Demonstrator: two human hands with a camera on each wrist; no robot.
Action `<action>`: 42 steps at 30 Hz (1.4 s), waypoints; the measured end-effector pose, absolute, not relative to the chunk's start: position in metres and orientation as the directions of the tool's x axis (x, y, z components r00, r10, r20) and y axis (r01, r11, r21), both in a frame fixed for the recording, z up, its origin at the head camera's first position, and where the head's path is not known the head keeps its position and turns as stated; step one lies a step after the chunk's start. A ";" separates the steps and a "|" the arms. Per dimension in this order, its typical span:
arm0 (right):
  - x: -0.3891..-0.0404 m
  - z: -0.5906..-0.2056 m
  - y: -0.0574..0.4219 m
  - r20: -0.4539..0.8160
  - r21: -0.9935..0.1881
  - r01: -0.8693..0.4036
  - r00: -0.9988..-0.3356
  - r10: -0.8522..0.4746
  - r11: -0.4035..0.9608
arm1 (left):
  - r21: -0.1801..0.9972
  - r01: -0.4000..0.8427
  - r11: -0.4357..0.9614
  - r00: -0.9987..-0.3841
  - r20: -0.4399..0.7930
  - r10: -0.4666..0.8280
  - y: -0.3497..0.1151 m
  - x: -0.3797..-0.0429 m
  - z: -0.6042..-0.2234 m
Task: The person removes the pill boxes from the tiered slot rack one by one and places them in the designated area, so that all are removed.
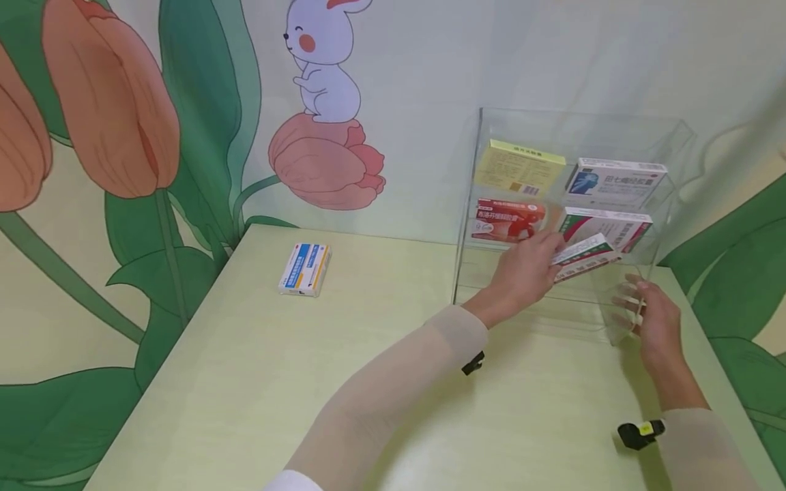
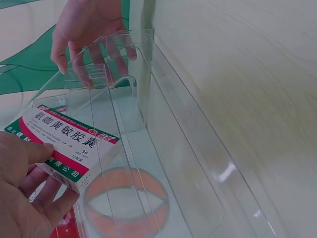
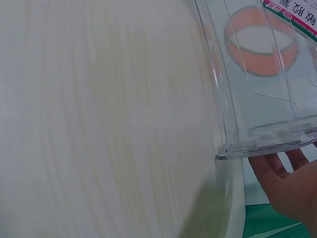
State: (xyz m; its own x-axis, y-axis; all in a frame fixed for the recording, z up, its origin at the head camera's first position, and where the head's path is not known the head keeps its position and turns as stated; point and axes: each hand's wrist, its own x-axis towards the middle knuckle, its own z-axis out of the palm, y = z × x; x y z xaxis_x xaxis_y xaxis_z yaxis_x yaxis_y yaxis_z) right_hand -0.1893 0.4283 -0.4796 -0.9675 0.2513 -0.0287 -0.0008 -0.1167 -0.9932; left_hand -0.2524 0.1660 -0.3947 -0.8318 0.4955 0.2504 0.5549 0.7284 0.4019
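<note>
My left hand (image 1: 527, 273) pinches a white, green and magenta medicine box (image 2: 69, 144) between thumb and fingers. The box is tilted, in front of the lower tiers of a clear acrylic display rack (image 1: 565, 327). Beside the rack's right side panel is my right hand (image 1: 660, 320), its fingers extended along the outside of the panel; in the right wrist view the fingers (image 3: 267, 171) reach the panel's edge. Just behind the held box stands another white, green and magenta box (image 1: 620, 221). A red medicine box (image 1: 500, 221) sits to its left, partly behind my left hand.
On the upper tier stand a yellow box (image 1: 522, 170) and a white box with a blue head picture (image 1: 617, 181). A blue, white and orange box (image 1: 305, 269) lies on the pale table (image 1: 245, 382), toward the back left. A tulip-patterned wall (image 1: 417, 123) rises behind.
</note>
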 end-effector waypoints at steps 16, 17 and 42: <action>-0.183 -0.473 0.423 -0.024 -0.984 -0.020 -0.971 0.236 -0.179 | 0.400 0.691 0.602 -0.722 0.406 0.560 0.149 -0.253 -0.385; -0.183 -0.473 0.423 -0.025 -0.984 -0.018 -0.971 0.238 -0.177 | 0.406 0.706 0.580 -0.708 0.433 0.559 0.146 -0.253 -0.382; -0.187 -0.479 0.428 -0.049 -0.996 0.026 -0.957 0.284 -0.084 | 0.765 0.520 0.379 -0.849 0.510 0.135 -0.090 -0.268 -0.375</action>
